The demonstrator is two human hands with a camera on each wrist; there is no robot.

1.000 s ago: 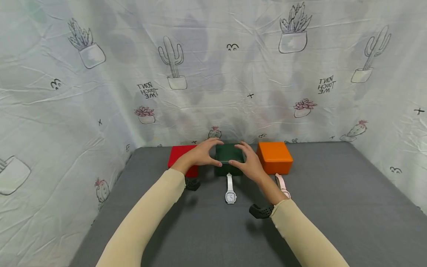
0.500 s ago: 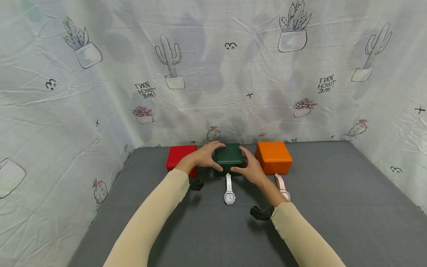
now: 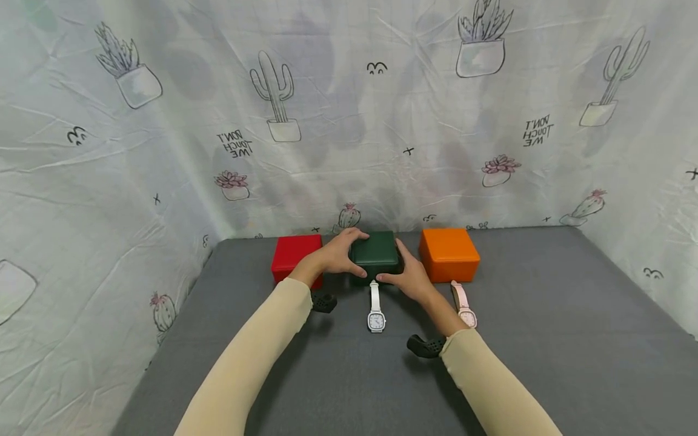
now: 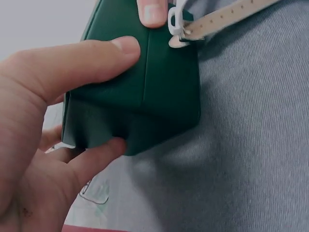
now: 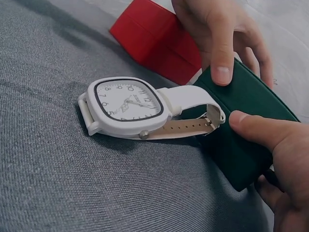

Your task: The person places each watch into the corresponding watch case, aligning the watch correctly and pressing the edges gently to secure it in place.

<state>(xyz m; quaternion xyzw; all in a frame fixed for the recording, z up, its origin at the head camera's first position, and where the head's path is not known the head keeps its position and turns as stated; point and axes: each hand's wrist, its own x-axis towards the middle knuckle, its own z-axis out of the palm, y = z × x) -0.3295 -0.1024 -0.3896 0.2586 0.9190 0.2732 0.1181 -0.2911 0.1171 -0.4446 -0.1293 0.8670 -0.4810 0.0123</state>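
A dark green box (image 3: pixel 375 248) stands on the grey table between my hands. On its left side my left hand (image 3: pixel 336 254) grips it. In the left wrist view, the left thumb (image 4: pixel 96 60) presses the seamed front face and the fingers lie along the side. From the other side my right hand (image 3: pixel 412 277) holds the box, its thumb (image 5: pixel 258 128) on the front and its fingers partly hidden. A white wristwatch (image 3: pixel 376 320) with a square dial lies in front of the box. Its buckled strap end (image 5: pixel 212 116) overlaps the front face near the right thumb.
A red box (image 3: pixel 294 257) stands to the left, partly behind the left wrist. To the right is an orange box (image 3: pixel 449 254) with a pink wristwatch (image 3: pixel 463 307) in front of it. A printed cloth (image 3: pixel 349 121) hangs behind the table.
Both hands have closed in on the green box from its two sides and now hold it. The boxes and watches keep their places on the table.
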